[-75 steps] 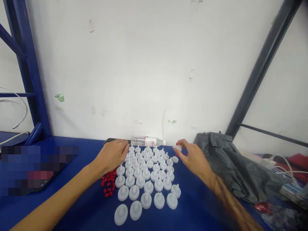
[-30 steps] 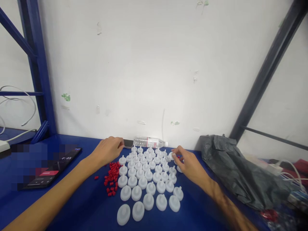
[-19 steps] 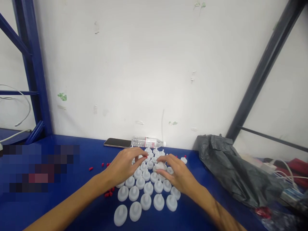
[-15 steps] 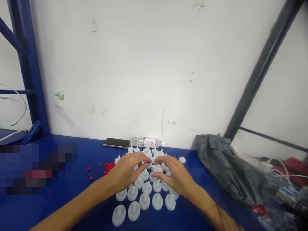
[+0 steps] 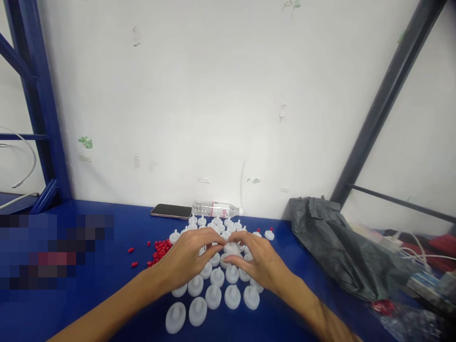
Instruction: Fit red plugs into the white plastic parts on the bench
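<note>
Between my two hands I see a pale white disc, smooth and plastic-looking with a rounded rim, raised above others of its kind. My right hand has hold of it, thumb and forefinger parted about its width in a curved grip. My left hand is nearly closed at the fingertips, which meet at the disc's near-left edge; whatever is pinched there is too small and hidden for me to tell. Beneath and around them, many matte white nozzle pieces, round-based with short upright stems, sit in loose rows on the smooth blue tabletop. Two red-tipped pieces stand beyond my right hand. By my left forearm lies a heap of small, stubby red caps, with a few scattered outward. Behind the rows, a clear ribbed bottle lies on its side beside a flat, dark-screened phone. To the right slumps a crumpled dark grey plastic bag, and a scuffed white wall rises behind everything.
</note>
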Demonstrator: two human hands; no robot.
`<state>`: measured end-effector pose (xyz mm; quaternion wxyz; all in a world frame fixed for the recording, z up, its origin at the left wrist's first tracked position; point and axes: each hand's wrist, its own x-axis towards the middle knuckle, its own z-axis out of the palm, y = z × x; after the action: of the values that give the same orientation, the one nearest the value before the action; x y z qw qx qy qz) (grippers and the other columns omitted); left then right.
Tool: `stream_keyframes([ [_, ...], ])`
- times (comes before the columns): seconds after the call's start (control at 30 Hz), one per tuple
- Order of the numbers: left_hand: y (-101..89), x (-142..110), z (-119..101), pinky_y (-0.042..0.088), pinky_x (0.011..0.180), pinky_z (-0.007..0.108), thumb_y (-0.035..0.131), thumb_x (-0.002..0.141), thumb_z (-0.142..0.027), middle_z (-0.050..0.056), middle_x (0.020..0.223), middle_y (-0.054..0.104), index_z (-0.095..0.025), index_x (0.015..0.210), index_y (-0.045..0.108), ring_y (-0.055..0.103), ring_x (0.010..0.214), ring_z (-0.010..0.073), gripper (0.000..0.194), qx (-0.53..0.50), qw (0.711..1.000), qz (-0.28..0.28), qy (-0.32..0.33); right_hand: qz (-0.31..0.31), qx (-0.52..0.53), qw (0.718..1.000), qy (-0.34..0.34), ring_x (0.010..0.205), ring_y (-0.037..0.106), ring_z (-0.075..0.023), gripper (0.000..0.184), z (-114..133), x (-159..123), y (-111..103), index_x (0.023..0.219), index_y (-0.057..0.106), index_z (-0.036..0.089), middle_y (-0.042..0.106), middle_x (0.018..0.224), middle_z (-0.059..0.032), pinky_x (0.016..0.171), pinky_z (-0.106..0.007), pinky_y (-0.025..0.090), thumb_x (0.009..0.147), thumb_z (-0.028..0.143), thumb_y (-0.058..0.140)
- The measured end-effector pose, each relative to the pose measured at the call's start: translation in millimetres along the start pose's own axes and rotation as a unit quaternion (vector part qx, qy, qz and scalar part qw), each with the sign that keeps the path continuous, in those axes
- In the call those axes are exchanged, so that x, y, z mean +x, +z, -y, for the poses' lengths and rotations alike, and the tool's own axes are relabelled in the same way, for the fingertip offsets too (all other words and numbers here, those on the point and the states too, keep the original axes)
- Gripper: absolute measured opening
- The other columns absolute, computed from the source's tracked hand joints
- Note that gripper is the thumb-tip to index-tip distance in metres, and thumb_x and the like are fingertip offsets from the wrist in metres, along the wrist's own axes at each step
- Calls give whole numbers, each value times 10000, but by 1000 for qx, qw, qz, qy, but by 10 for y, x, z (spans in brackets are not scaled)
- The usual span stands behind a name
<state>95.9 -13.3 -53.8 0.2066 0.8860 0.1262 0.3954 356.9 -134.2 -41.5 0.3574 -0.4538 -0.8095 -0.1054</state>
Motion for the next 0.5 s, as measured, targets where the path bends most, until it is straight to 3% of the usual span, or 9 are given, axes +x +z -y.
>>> stream_keyframes([
  [0.17, 15, -22, 1, 647, 720, 370, 740, 1255, -360, 76, 1089, 956, -331, 1283, 1001, 793, 791, 247, 264, 13, 1000, 5, -3, -5, -7, 1000, -4, 954, 946, -275, 377, 3, -7, 3, 1435, 820, 305, 952, 1137, -35, 919, -396, 833, 1146, 397, 1045],
  [0.37, 54, -30, 51, 734, 929, 405, 769, 1253, -331, 62, 1127, 976, -366, 1329, 1002, 918, 955, 291, 248, 78, 996, 30, -13, -19, -24, 1000, -6, 966, 952, -292, 394, -40, -53, 55, 1429, 836, 309, 955, 1154, -49, 947, -427, 847, 1128, 423, 1063],
  [0.5, 77, -44, 89, 703, 855, 367, 718, 1287, -308, 45, 1159, 969, -370, 1381, 973, 941, 1007, 283, 279, 154, 987, 44, -7, -42, -8, 999, -32, 1030, 978, -312, 419, -47, -63, 56, 1507, 816, 304, 982, 1250, -88, 985, -461, 864, 1160, 403, 1030],
])
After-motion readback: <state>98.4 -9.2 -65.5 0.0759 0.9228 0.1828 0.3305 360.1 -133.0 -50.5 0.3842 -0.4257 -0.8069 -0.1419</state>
